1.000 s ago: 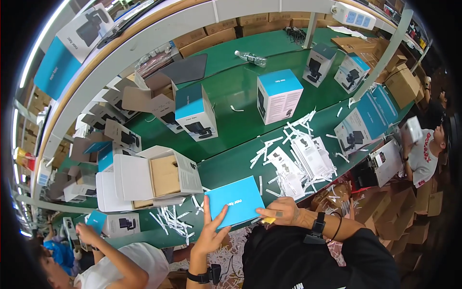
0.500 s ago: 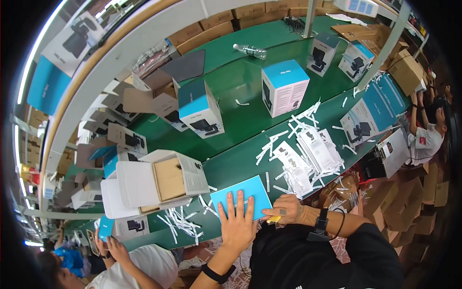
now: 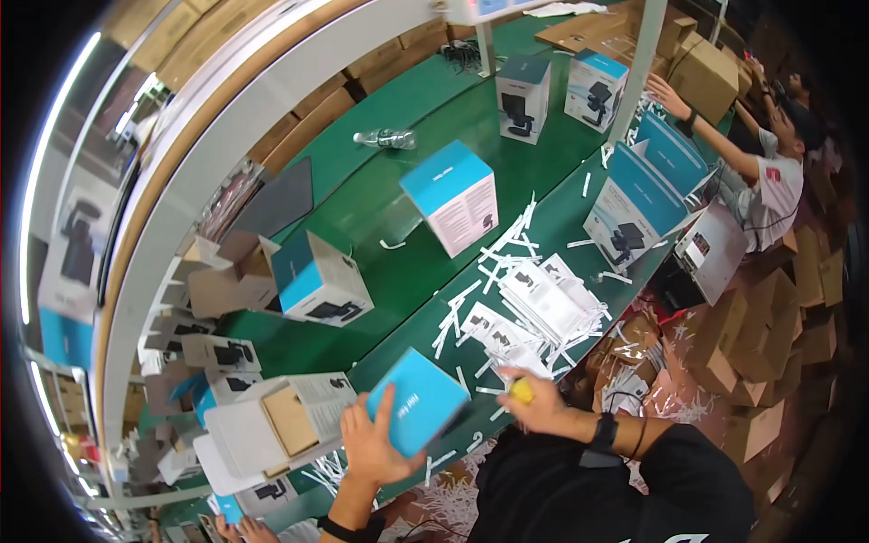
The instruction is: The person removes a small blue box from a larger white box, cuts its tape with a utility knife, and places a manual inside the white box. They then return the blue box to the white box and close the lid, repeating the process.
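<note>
My left hand [image 3: 369,445] is closed on the near left side of a blue-topped carton [image 3: 424,391], which stands turned at an angle at the bench's front edge. My thumb lies over its top face, and the fingers reach down its side. To the right of the carton, my right hand [image 3: 536,405] is closed around a small yellow tool [image 3: 522,391]. Most of that tool is hidden in the fist, so its kind does not show. Just beyond it lies a heap of printed leaflets [image 3: 541,297] among white paper strips [image 3: 450,319].
An open white carton [image 3: 244,421] with a cardboard insert stands left of my hands. Closed cartons [image 3: 450,195] and a plastic bottle [image 3: 385,138] stand or lie farther back. A metal post [image 3: 639,77] rises at the right. A co-worker's arm [image 3: 715,136] reaches over there.
My left hand has gone from flat on the carton's top to its left side, and the carton has turned. My right hand has moved away to the right with the yellow tool. The view has shifted.
</note>
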`<state>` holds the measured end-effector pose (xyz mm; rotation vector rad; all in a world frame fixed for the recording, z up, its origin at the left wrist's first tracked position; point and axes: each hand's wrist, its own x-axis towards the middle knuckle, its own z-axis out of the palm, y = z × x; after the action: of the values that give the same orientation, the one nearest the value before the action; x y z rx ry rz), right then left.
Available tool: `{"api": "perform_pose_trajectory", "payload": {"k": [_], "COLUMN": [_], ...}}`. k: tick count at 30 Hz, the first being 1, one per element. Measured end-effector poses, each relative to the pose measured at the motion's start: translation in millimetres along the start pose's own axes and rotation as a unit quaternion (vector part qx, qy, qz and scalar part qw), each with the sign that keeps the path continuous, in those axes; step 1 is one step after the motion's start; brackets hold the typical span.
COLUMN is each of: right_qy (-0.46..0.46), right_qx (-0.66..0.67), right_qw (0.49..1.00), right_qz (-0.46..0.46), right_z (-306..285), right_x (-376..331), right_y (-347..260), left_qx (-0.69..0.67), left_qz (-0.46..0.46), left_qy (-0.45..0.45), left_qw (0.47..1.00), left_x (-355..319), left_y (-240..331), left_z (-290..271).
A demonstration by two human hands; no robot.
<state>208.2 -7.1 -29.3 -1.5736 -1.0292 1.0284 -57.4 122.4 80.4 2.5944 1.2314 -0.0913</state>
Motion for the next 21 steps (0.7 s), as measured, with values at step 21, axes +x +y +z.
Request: {"api": "perform_pose_trajectory", "payload": {"k": [21], "right_qy": [0.081], "right_qx": [-0.180], "right_qw": [0.972], "right_qz": [0.131], "right_z": [-187.5], "right_x": [93.1], "right_y": [160.1], "left_qx": [0.231], "left_qz": [-0.154], "left_qy": [0.340], "left_qw": [0.898], "left_x": [327.3], "left_y": [-154.9], "left_z": [-8.7]}}
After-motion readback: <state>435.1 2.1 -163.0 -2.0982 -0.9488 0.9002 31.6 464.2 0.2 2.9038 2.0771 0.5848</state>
